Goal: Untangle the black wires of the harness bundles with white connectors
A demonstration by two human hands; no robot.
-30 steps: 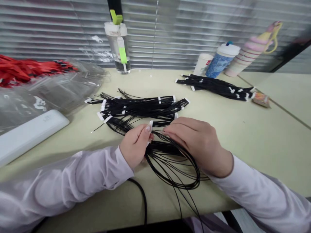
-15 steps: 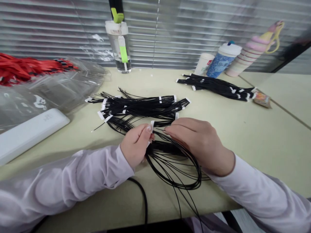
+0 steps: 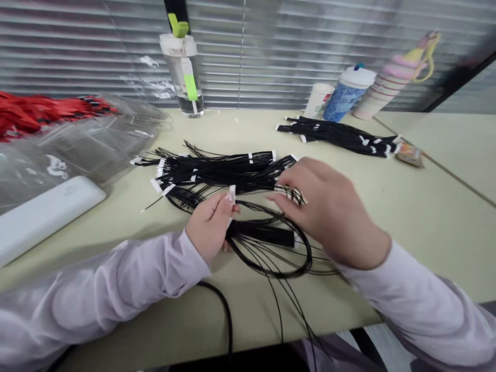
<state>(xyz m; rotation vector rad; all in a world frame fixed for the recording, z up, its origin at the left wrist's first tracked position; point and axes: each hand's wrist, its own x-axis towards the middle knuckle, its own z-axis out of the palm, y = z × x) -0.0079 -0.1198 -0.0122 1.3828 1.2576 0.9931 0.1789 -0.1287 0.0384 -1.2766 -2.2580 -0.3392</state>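
The left hand (image 3: pixel 209 223) pinches a small white plug (image 3: pixel 232 193) by thin, looped black wires (image 3: pixel 279 236), near the middle. The right hand (image 3: pixel 335 214) has finger and thumb apart. Loose ends look unfinished; the far-right black wire bundle (image 3: pixel 341 137) looks tidy.

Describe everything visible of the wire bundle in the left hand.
The wire bundle is many thin, smooth black strands, plastic-looking. The left hand grips its left end, a white end piece showing above the thumb. Rightward it spreads into a rounded loop and a flat black band; loose strands trail past the table's near edge. The right hand's thumb and fingertips stand apart beside it; contact there is unclear.
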